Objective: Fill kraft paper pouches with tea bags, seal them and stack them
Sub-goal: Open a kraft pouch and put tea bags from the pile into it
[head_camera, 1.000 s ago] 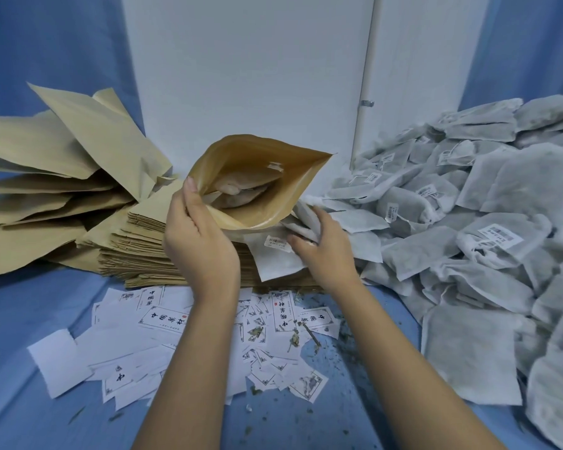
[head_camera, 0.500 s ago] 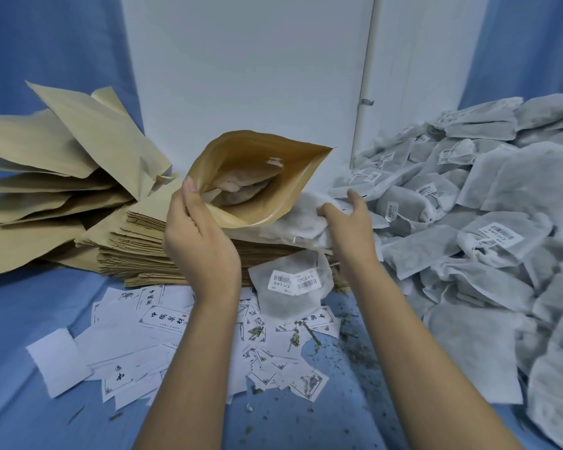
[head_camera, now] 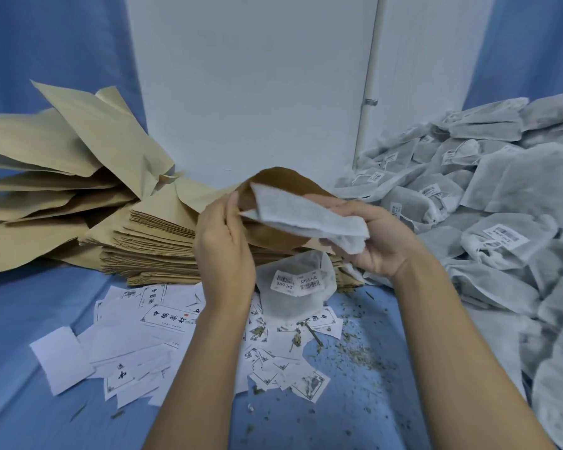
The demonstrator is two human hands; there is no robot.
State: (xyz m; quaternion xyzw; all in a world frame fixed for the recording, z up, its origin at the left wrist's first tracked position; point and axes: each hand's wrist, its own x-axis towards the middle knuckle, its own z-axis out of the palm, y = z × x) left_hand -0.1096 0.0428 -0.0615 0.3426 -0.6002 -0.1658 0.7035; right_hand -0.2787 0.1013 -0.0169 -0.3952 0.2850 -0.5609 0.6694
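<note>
Pinching the left rim of an open kraft paper pouch (head_camera: 283, 178) between thumb and fingers of the left hand (head_camera: 223, 251), and holding it just above the right end of the stack of flat pouches (head_camera: 156, 245). Gripping a white tea bag (head_camera: 306, 216) in the right hand (head_camera: 381, 241), with fingers curled round its right end, and sliding its left end into the pouch mouth.

Holding the pouch lower and tipped further to the right than half a second ago, when gaping upward with other bags showing inside; now showing only brown lining around the incoming bag. Bringing the right hand in from the near-left edge of the tea bag heap (head_camera: 501, 206), the spot for lifting the bag a moment before, to a place just right of the pouch, palm turned upward. Keeping the left hand in much the same spot as before.

Leaving a second tea bag (head_camera: 293, 287), bearing two barcode labels, lying as it lay half a second ago: on the blue cloth (head_camera: 30, 401), against the near side of the stack, between the two wrists.

Staying put all around: loose pouches (head_camera: 78, 141) fanned at far left, printed paper labels (head_camera: 168, 316) scattered near the left forearm, tea crumbs (head_camera: 355, 352) strewn to their right, a white wall panel (head_camera: 257, 92) at the far side.
</note>
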